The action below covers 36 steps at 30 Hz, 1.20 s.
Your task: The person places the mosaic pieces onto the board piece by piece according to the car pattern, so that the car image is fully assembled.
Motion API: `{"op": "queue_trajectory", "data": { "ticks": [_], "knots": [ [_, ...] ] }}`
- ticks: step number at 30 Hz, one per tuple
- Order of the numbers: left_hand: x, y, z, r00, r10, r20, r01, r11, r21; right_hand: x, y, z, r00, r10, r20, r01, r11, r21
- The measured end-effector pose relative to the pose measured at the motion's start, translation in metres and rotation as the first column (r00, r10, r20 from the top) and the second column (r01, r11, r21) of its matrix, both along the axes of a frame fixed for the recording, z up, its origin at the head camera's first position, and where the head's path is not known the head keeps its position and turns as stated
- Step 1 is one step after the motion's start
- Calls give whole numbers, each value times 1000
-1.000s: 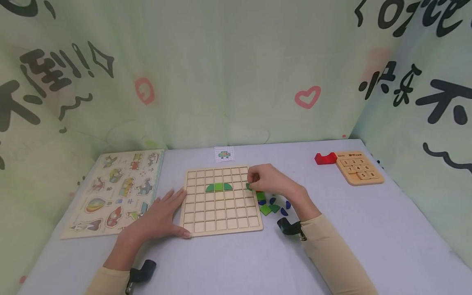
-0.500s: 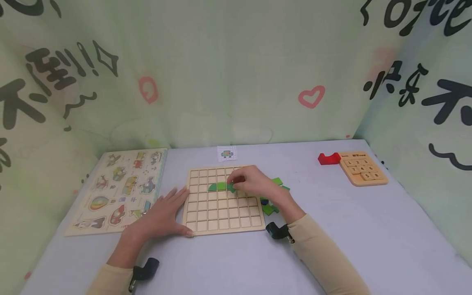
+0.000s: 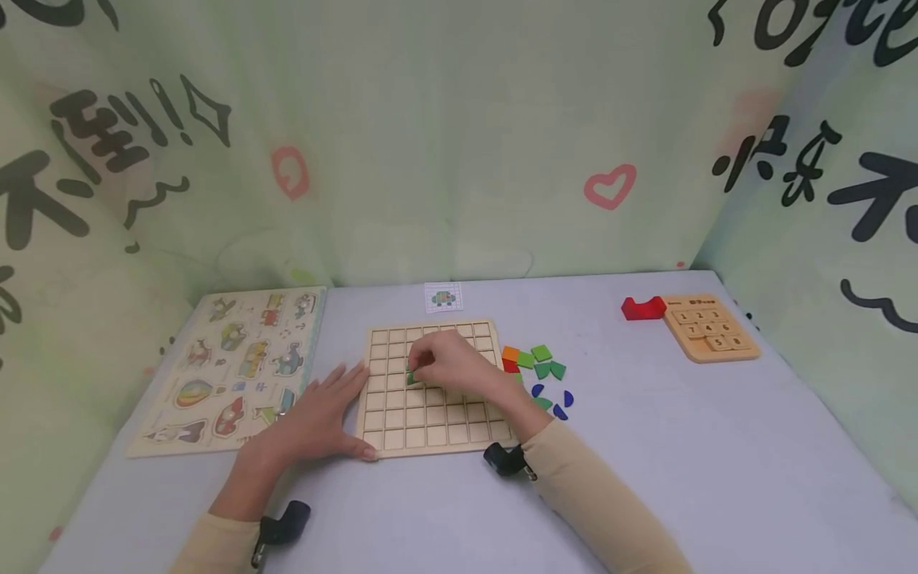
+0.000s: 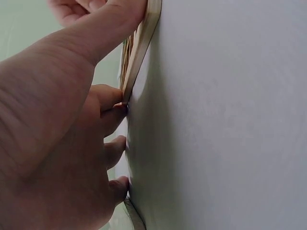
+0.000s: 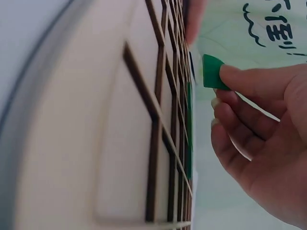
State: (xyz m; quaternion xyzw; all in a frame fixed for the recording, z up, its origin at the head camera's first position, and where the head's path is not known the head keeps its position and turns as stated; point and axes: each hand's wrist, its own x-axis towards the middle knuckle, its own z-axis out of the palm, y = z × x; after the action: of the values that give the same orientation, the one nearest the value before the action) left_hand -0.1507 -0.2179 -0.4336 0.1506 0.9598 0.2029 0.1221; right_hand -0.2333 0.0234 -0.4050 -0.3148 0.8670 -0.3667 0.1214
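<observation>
A square wooden grid board [image 3: 426, 418] lies in the middle of the table. My left hand [image 3: 323, 418] rests at its left side with fingers spread, thumb by the near left corner; the left wrist view shows fingertips [image 4: 119, 189] down at the table. Over the upper left part of the board, my right hand [image 3: 455, 363] pinches a small green quarter-round tile [image 5: 211, 72] between thumb and fingers. In the right wrist view this tile is above the board's surface, near green tiles [image 5: 189, 122] set in the grid. The right hand hides those set tiles in the head view.
Right of the board lie loose tiles: an orange square [image 3: 510, 354], green ones [image 3: 541, 352] and blue half-rounds [image 3: 560, 412]. A pattern card [image 3: 443, 297] sits behind it. A picture puzzle board [image 3: 240, 319] is at left; a number board [image 3: 710, 327] and red piece [image 3: 643, 308] at right.
My right hand has moved left from the board's right edge to its upper left part, carrying the green tile. The left hand has stayed at the board's left edge.
</observation>
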Motion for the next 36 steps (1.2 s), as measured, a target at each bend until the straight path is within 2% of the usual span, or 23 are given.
{"op": "queue_trajectory", "data": {
  "ticks": [5,10,12,20,32,36],
  "knots": [
    [0,-1,-1,1000,1,-2,-1,1000,-7,1,-13,-2,998,-46,-40,47,999,10],
    [0,-1,-3,1000,7,0,-7,1000,-18,4,-23,-4,997,-44,-61,45,999,17],
    [-1,0,-3,1000,9,1,-9,1000,-19,5,-26,-4,997,-38,-67,40,999,35],
    [0,0,-1,1000,9,8,-9,1000,-12,9,-33,-4,983,7,-185,24,986,166],
    [-1,-1,-4,1000,10,0,-10,1000,-25,13,-20,3,994,19,-105,8,967,256],
    [-2,-1,-5,1000,14,1,-13,1000,-19,14,-9,9,993,19,-121,13,966,258]
  ]
}}
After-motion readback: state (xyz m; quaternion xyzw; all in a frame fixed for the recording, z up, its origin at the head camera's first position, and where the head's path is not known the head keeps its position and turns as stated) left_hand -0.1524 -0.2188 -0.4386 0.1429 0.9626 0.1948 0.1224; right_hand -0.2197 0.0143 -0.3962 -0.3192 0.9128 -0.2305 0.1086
